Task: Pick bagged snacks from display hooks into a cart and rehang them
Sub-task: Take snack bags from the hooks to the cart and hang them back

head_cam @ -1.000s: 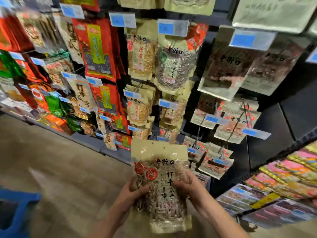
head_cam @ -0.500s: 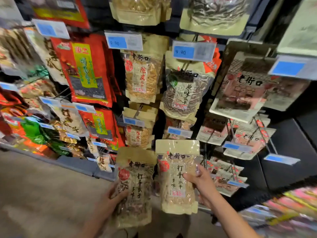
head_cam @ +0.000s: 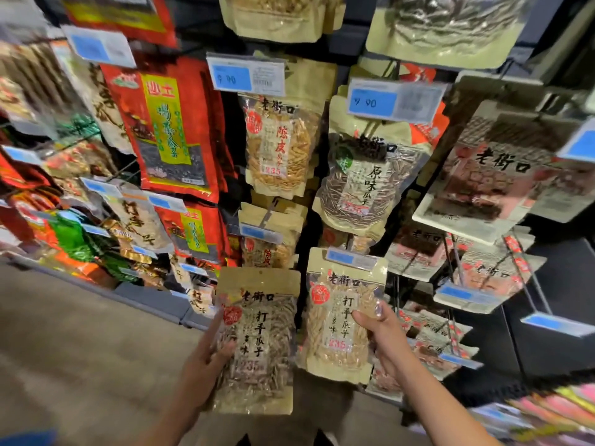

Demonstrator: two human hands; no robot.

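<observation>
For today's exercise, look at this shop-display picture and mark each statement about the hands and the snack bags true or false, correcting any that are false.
1. The left hand holds a tan snack bag. True.
2. The right hand is empty. False: it holds a second tan bag, whose top reaches the blue price tag.
3. The two held bags are stacked together. False: they sit side by side, apart.
4. A red bag with a yellow label hangs above and to the left of the hands. True.
5. The two large price tags in the middle read 9.90. True.
</observation>
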